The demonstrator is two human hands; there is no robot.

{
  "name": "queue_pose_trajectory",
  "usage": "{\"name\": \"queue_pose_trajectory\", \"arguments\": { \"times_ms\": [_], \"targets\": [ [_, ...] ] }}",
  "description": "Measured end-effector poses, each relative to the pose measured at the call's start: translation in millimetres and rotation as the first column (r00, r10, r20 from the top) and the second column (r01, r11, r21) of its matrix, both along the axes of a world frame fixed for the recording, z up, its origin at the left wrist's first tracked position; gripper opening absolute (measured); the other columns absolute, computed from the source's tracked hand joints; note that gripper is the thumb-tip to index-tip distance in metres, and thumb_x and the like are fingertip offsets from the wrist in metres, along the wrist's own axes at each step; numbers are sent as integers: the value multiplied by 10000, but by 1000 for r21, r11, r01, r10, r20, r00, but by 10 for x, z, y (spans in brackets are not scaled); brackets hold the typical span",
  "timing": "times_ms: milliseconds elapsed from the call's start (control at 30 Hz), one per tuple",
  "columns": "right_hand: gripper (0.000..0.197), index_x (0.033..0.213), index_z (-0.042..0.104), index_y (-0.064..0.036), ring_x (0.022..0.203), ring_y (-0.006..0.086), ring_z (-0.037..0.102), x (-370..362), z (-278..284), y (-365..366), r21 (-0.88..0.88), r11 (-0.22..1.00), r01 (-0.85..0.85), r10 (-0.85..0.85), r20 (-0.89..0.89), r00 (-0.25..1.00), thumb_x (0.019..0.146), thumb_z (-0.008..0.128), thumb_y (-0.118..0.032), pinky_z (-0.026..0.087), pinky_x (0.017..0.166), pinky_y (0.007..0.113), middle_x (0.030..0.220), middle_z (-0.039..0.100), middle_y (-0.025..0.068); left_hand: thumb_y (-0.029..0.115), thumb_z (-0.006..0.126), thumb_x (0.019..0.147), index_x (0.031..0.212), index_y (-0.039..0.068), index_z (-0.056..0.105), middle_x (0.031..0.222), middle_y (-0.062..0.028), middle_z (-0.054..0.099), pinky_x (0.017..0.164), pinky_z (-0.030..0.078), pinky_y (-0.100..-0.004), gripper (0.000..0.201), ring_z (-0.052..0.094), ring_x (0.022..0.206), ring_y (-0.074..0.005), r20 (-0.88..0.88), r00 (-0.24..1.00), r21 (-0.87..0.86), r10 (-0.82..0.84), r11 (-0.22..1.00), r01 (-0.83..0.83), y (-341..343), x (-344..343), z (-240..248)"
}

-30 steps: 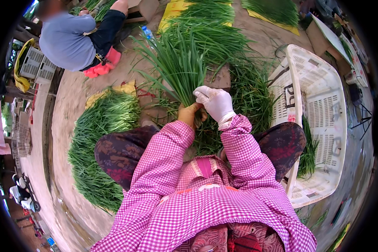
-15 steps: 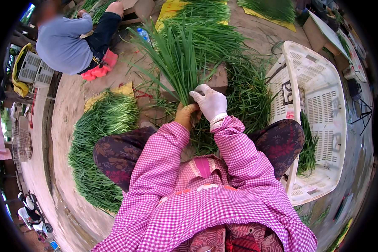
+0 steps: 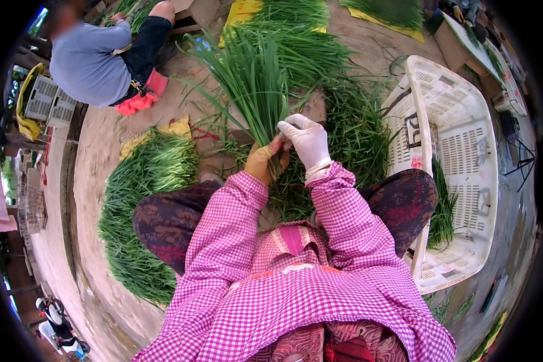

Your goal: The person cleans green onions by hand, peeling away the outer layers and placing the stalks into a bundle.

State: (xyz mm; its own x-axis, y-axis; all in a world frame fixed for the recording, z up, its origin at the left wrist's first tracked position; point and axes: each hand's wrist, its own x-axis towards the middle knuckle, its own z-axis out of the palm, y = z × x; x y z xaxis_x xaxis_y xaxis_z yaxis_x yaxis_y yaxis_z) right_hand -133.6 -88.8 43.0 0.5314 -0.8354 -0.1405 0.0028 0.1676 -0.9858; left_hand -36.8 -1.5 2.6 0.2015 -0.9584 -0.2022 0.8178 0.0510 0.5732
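Note:
A bunch of garlic chives (image 3: 260,90) stands fanned out in front of me, leaves pointing away and stem ends toward my lap. Around its lower stems my left hand (image 3: 262,161), in a yellowish glove, is closed. My right hand (image 3: 308,142), white-gloved, touches the right side of the bunch just above the left hand. Its thumb and forefinger are pinched together, and what lies between them is hidden. Behind the bunch sits a low block (image 3: 311,111), partly covered. Loose green trimmings (image 3: 359,136) are heaped to the right of my hands.
A large pile of chives (image 3: 145,211) lies by my left knee, and more chives (image 3: 308,51) lie ahead on yellow sheeting. A white plastic crate (image 3: 461,181) with some chives inside stands at my right knee. A seated person (image 3: 93,60) works at the far left.
The bunch and both hands have shifted slightly; the leaves spread a little differently. My right hand's fingers have drawn from lying across the stems into a pinch at the bunch's right side.

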Motion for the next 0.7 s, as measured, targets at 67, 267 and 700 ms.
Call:
{"name": "queue_pose_trajectory", "arguments": {
  "times_ms": [67, 267, 700],
  "targets": [
    [130, 821, 640, 7, 541, 65, 530, -20, 103, 22, 57, 998, 14, -20, 102, 995, 842, 617, -118, 410, 506, 198, 628, 603, 16, 264, 621, 850, 989, 36, 562, 850, -39, 572, 500, 403, -257, 274, 517, 623, -143, -55, 998, -13, -22, 1000, 21, 1, -3, 52],
    [103, 870, 624, 20, 584, 95, 546, -165, 289, -41, 92, 968, -232, 181, 385, 905, 860, 581, -73, 439, 555, 210, 697, 596, 26, 196, 560, 881, 824, 40, 557, 665, -36, 535, 475, 368, -278, 166, 451, 498, -149, -63, 985, 212, 161, 966, -145, -36, 158, 68],
    [578, 1182, 547, -80, 1005, 302, 588, -240, -66, -288, -498, 789, -360, 28, -557, 830, 817, 554, -529, 466, 843, 369, 1076, 623, 151, 64, 586, 840, 977, 44, 564, 670, -73, 600, 380, 441, -258, 141, 544, 490, -157, 143, 966, 337, 214, 907, -251, -71, 154, 64]
  ]
}}
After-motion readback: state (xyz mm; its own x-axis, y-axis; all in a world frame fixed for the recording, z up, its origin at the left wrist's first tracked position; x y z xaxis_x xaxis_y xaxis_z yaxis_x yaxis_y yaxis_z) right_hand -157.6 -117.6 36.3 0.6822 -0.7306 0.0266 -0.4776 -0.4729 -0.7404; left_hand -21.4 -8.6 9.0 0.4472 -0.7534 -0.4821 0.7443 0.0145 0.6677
